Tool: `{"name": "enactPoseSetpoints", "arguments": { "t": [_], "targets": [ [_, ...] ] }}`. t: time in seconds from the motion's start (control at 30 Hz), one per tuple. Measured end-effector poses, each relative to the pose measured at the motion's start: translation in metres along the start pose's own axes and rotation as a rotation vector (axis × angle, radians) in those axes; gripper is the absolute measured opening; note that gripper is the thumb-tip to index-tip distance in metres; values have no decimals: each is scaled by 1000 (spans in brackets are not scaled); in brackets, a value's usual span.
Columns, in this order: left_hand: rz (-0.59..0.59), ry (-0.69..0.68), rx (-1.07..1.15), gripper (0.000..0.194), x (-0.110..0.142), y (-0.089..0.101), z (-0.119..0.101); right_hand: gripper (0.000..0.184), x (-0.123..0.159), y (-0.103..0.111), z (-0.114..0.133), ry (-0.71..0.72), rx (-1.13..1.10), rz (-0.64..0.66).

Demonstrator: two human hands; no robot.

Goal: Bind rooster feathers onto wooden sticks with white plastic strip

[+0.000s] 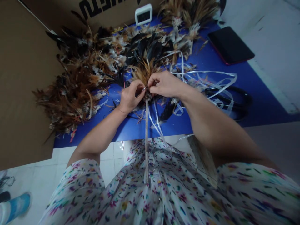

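A feather duster, with brown and black feathers, points away from me. Its thin stick runs back toward my body. At the feathers' base, my left hand is closed in a pinch on a thin bit of plastic string, mostly covered by the fingers. My right hand pinches from the other side, its fingertips almost meeting the left ones. White plastic string hangs below the binding, over the table's front edge. More of this string lies in loose loops to the right.
Piles of loose feathers cover the left and back of the blue table. Feather bunches, a small white digital clock and a cardboard box stand behind. A dark tablet and a coiled black thing lie right.
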State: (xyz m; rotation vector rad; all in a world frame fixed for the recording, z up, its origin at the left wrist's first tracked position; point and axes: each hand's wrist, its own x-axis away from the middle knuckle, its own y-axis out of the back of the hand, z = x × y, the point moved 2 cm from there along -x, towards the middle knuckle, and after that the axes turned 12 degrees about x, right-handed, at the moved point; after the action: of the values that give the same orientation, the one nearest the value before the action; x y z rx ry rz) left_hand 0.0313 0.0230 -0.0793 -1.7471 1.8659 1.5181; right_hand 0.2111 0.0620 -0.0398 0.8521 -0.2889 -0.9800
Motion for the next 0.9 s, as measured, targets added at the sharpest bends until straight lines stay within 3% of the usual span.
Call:
{"name": "enactPoseSetpoints", "arguments": {
  "t": [0.33,0.53,0.9],
  "targets": [
    [6,4,21,24,-1,0,0,12,4,1,7,65,222,-42],
    [-33,112,86,30,-2,-1,-1,21,8,1,13,126,430,-69],
    [-46,229,236,44,-5,-3,0,22,16,2,33,107,741,15]
  ]
}}
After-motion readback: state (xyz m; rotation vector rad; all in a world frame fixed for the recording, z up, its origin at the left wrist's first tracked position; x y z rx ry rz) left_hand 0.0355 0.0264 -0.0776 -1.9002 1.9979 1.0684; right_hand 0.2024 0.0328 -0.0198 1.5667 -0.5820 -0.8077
